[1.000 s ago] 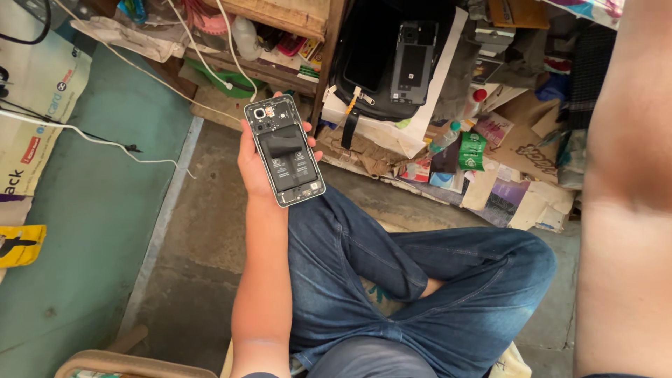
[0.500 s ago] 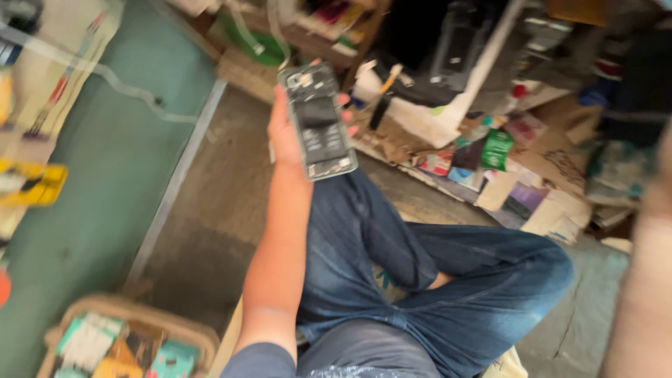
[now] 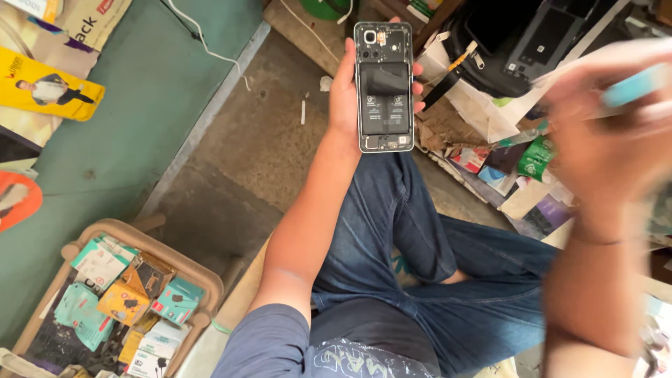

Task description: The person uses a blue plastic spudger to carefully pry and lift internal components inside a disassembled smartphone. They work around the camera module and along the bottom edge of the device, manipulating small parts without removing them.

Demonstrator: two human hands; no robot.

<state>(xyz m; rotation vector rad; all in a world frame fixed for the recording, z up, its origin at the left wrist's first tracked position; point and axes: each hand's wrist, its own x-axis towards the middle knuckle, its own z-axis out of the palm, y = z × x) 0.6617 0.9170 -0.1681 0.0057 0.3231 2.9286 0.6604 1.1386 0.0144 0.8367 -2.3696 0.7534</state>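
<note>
My left hand holds an opened phone upright at arm's length, its back cover off so the black battery and boards show. My fingers wrap its right edge. My right hand is raised on the right, heavily blurred, and grips a thin light-blue tool near its top. The right hand is apart from the phone. My crossed legs in blue jeans lie below both hands.
A tan basket of small teal and orange packets sits at lower left. A black bag and a heap of cardboard and packaging crowd the upper right. Green floor with a white cable lies left.
The view has tilted down and left, bringing the basket into sight. My right hand has swung up into view holding the light-blue tool. The phone now stands straighter in my left hand.
</note>
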